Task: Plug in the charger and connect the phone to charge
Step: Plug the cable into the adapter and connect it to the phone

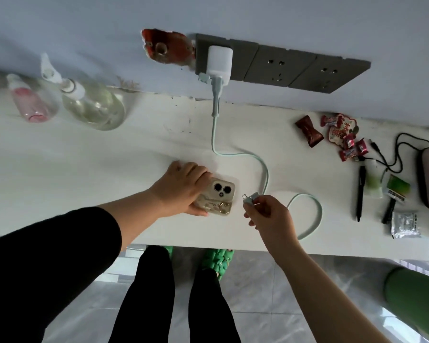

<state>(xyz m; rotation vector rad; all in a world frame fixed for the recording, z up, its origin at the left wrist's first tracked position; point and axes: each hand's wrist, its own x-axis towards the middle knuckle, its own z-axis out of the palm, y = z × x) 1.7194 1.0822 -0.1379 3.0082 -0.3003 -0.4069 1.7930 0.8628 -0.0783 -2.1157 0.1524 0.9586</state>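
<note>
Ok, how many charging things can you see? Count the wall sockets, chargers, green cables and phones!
Grey socket plates: 3
White charger: 1
Green cable: 1
Phone: 1
Total: 6

A lived-in home, by the look of it: a white tabletop (84, 169) against a pale wall with grey wall sockets (282, 64), clear plastic spray bottles (92, 105), red-wrapped sweets (342, 137) scattered about, green slippers (217, 258) on grey marbled floor tiles (270, 305).
</note>
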